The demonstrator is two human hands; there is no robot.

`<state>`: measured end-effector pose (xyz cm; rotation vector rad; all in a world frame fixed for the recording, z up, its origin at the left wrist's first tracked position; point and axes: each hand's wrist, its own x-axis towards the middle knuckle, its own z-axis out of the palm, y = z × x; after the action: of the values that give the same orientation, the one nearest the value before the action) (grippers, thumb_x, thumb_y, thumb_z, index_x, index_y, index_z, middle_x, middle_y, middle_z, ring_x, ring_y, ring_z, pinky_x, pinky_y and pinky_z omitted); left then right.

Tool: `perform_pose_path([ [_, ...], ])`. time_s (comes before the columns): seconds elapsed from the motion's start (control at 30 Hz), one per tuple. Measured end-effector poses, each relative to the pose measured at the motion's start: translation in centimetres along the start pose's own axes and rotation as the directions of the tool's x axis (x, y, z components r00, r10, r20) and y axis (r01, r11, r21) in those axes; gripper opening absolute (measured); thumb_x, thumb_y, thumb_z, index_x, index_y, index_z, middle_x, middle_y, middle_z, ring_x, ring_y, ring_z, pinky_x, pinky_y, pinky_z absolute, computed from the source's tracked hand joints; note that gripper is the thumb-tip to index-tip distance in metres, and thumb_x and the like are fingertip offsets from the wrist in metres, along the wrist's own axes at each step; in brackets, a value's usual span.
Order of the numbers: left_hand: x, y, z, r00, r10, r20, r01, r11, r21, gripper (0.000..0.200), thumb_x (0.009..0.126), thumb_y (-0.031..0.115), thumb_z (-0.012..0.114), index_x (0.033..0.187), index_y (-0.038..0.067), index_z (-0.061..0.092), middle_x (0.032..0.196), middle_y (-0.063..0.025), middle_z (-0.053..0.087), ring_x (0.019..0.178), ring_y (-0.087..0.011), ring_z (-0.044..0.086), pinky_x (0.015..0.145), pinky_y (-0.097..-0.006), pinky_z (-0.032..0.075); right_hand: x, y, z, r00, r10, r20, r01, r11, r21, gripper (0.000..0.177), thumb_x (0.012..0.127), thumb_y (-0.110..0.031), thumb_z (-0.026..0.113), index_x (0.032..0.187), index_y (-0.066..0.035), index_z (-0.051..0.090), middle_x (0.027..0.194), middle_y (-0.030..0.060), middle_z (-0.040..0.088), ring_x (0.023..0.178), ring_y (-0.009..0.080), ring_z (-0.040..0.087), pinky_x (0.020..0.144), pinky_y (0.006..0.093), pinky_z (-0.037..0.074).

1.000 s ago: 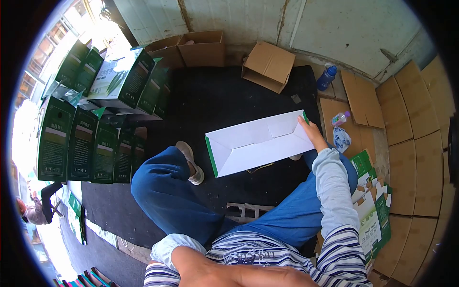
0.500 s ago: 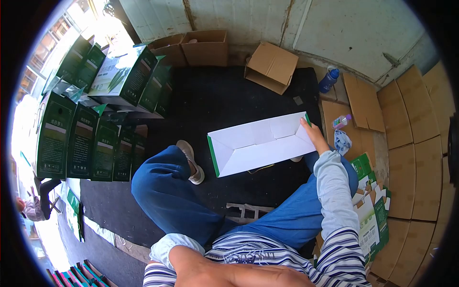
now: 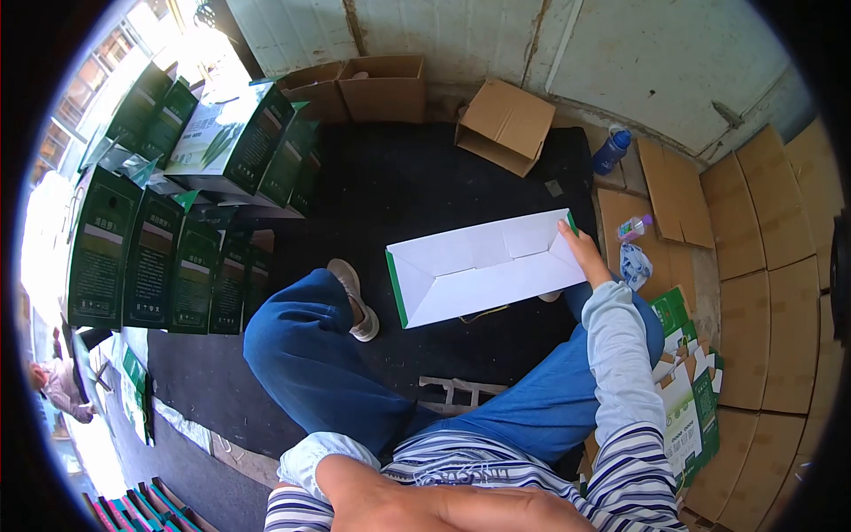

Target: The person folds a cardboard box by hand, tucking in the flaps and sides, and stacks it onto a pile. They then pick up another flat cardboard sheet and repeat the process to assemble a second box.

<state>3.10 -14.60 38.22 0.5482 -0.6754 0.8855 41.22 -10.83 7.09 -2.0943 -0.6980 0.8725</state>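
Observation:
My right hand (image 3: 582, 252) grips the right end of a carton (image 3: 479, 270), thumb over its rim. The carton is white inside, with green showing on its end edges. Its open side faces me, and the folded bottom flaps show inside. It is held above the black mat, between my legs. My left hand (image 3: 443, 510) is close to the camera at the bottom edge, in front of my striped shirt. One finger lies stretched out to the right; the other fingertips are cut off. Nothing shows in this hand.
Green printed cartons (image 3: 151, 257) stand stacked at left. Open brown boxes (image 3: 381, 89) and a tipped one (image 3: 507, 124) are at the back. A blue bottle (image 3: 610, 152), a small clear bottle (image 3: 633, 228) and flattened green-white cartons (image 3: 687, 412) lie right, beside stacked brown boxes (image 3: 767, 310).
My left hand has shifted slightly to the right. The right hand and the carton have hardly moved. At the far left, another person has changed posture.

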Motion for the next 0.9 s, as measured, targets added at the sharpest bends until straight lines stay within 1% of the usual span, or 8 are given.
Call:
perform_pose_path([
  [0.07,-0.3,-0.1,0.2,1.0,0.004,-0.013,-0.003,1.0,0.017,0.024,0.085,0.013,0.058,0.096,-0.008,0.064,0.122,-0.0395,0.046,0.114,-0.0505,0.05,0.094,-0.0559,0.042,-0.3,0.0,0.0,1.0,-0.02,-0.006,0.02,1.0,0.003,0.073,0.083,-0.066,0.049,0.108,0.001,0.063,0.102,0.0202,0.064,0.098,0.0312,0.061,0.087,0.0351,0.044],
  [0.2,0.5,0.8,0.0,0.998,-0.063,0.026,0.061,0.997,0.044,0.024,0.085,0.014,0.058,0.095,-0.008,0.064,0.12,-0.0394,0.047,0.113,-0.0504,0.051,0.093,-0.0562,0.043,-0.8,-0.7,-0.2,1.0,-0.018,-0.009,0.018,1.0,-0.019,0.072,0.084,-0.065,0.049,0.108,0.002,0.062,0.102,0.0202,0.064,0.097,0.0309,0.061,0.087,0.0354,0.044],
  [0.3,0.2,0.6,-0.6,0.999,-0.027,0.042,0.026,0.999,0.029,0.026,0.086,0.014,0.058,0.097,-0.008,0.064,0.12,-0.0392,0.048,0.112,-0.0502,0.052,0.093,-0.0564,0.043,-0.7,-0.6,-0.1,0.999,-0.038,0.016,0.038,0.999,0.013,0.072,0.084,-0.065,0.049,0.108,0.002,0.062,0.102,0.0205,0.064,0.098,0.0313,0.061,0.087,0.0355,0.044],
  [0.47,0.8,1.1,-0.3,0.996,-0.087,0.037,0.085,0.995,0.055,0.025,0.085,0.013,0.058,0.096,-0.008,0.064,0.12,-0.0393,0.048,0.112,-0.05,0.052,0.091,-0.0567,0.043,-0.1,0.2,0.1,1.0,-0.023,-0.005,0.023,1.0,0.013,0.072,0.085,-0.065,0.048,0.108,0.001,0.063,0.103,0.021,0.064,0.099,0.0313,0.061,0.088,0.0353,0.044],
  [0.7,-0.3,0.2,-0.3,0.998,0.061,0.013,-0.061,0.998,0.011,0.025,0.084,0.012,0.059,0.097,-0.009,0.064,0.12,-0.0398,0.047,0.111,-0.051,0.052,0.089,-0.0564,0.044,-0.8,-0.6,0.0,1.0,-0.029,-0.011,0.029,0.999,-0.018,0.074,0.084,-0.066,0.047,0.11,0.002,0.062,0.104,0.0214,0.064,0.101,0.0321,0.061,0.089,0.0356,0.044],
  [0.8,-0.3,0.1,-0.3,0.999,0.04,0.018,-0.041,0.999,0.034,0.023,0.085,0.012,0.058,0.095,-0.008,0.064,0.12,-0.0404,0.047,0.11,-0.0504,0.053,0.086,-0.056,0.044,-0.5,-0.4,0.0,0.999,-0.01,-0.035,0.009,1.0,-0.028,0.074,0.084,-0.066,0.048,0.11,0.002,0.062,0.103,0.0212,0.064,0.1,0.0318,0.061,0.089,0.0355,0.044],
  [0.87,-0.7,-0.3,0.5,0.996,0.07,-0.048,-0.068,0.997,0.04,0.023,0.085,0.012,0.058,0.094,-0.008,0.064,0.12,-0.0407,0.047,0.11,-0.0499,0.053,0.086,-0.056,0.044,-0.5,-0.4,0.0,1.0,-0.001,-0.01,0.001,1.0,-0.013,0.074,0.084,-0.066,0.048,0.11,0.002,0.062,0.103,0.0213,0.064,0.101,0.0319,0.06,0.089,0.0354,0.043],
  [0.9,-0.9,-1.0,1.7,0.987,0.113,-0.117,-0.11,0.994,0.026,0.023,0.085,0.012,0.058,0.094,-0.008,0.064,0.12,-0.0408,0.047,0.11,-0.0499,0.053,0.086,-0.0561,0.044,-0.4,-0.3,-0.1,1.0,0.003,0.001,-0.003,1.0,-0.004,0.074,0.084,-0.066,0.048,0.11,0.002,0.062,0.103,0.0213,0.064,0.101,0.032,0.06,0.089,0.0353,0.043],
])
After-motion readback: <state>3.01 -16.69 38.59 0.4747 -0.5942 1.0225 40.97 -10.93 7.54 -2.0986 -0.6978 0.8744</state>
